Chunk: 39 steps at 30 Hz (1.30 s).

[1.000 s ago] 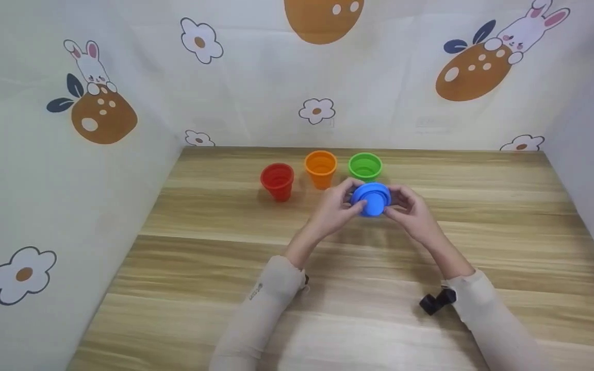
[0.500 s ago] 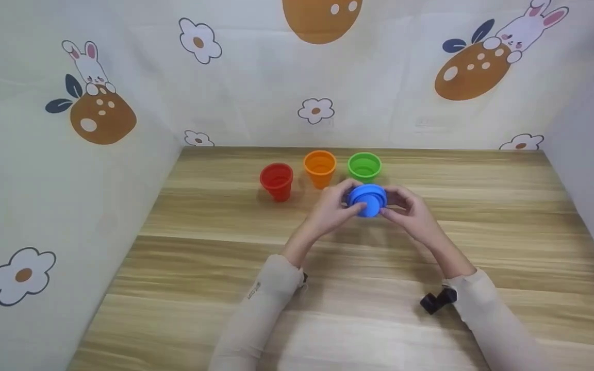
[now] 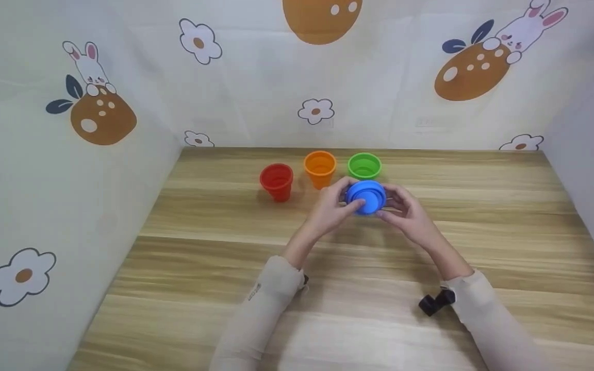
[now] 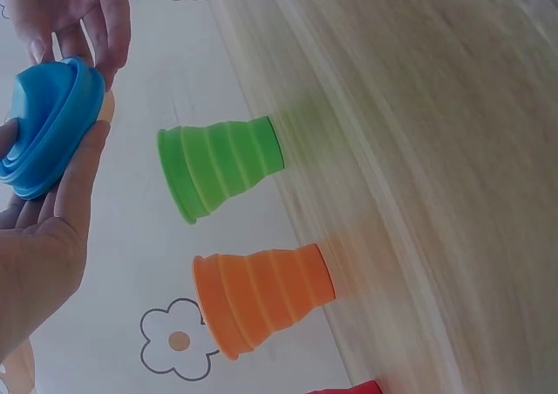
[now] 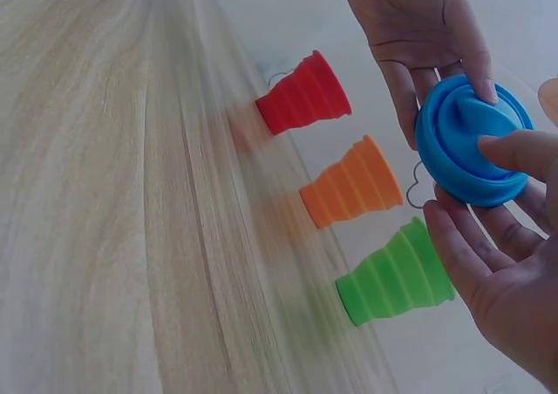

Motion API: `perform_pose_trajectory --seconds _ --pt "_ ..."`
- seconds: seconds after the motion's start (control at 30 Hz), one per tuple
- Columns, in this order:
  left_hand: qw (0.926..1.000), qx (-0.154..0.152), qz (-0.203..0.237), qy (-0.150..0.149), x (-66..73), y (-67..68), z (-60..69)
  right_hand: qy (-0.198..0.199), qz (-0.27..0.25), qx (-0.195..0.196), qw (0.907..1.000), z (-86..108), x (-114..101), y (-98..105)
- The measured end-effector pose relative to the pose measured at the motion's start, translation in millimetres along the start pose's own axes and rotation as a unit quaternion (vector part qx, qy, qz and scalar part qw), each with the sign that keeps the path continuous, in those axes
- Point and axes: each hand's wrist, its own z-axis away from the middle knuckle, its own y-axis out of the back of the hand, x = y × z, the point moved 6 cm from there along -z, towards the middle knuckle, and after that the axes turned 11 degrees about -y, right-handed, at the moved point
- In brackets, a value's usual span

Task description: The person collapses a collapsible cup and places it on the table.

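Note:
A blue collapsible cup (image 3: 368,198), mostly folded flat with its base toward the person, is held above the table between both hands. My left hand (image 3: 329,208) grips its left side, the thumb pressing on the base and the fingers behind the rim. On the other side my right hand (image 3: 409,214) holds the rim between thumb and fingers. In the right wrist view the base of the blue cup (image 5: 475,137) looks dented under the thumbs. Just behind the hands stands a green collapsible cup (image 3: 364,166), extended and upright, its lower part hidden in the head view.
An orange cup (image 3: 320,169) and a red cup (image 3: 277,182) stand extended and upright left of the green one. They rest on a wood-grain table (image 3: 214,206) backed by a patterned wall (image 3: 261,77). A black device (image 3: 437,302) sits at the right cuff.
The blue cup has shifted slightly left and tilted, so its base faces the head camera more. Both hands keep hold of it. The other cups have stayed in place.

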Motion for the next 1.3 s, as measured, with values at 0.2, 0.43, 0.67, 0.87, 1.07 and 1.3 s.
perform_pose_trajectory --seconds 0.2,0.43,0.67,0.87,1.07,1.3 --pt "0.9999 0.004 -0.009 -0.009 -0.5 -1.0 0.1 0.006 0.009 0.024 0.9996 -0.4 -0.2 0.4" --pt "0.9997 0.009 -0.003 -0.022 0.6 -4.4 0.7 -0.004 -0.002 0.04 0.9992 -1.5 -0.2 0.3" --pt "0.9991 0.017 -0.002 -0.039 2.8 -8.2 -0.4 0.006 -0.007 0.061 0.9981 -2.9 -1.0 2.2" --pt "0.9994 0.003 -0.017 -0.029 2.2 -9.4 -0.1 0.005 0.001 0.068 0.9977 -1.7 -2.6 1.5" --pt "0.9985 -0.015 -0.051 -0.013 2.2 -6.6 0.5 -0.002 0.02 0.059 0.9981 -2.8 -3.3 1.8" --pt "0.9995 -0.012 -0.03 0.005 0.3 -2.5 1.2 0.003 0.005 0.024 0.9997 -2.5 -0.6 0.7"
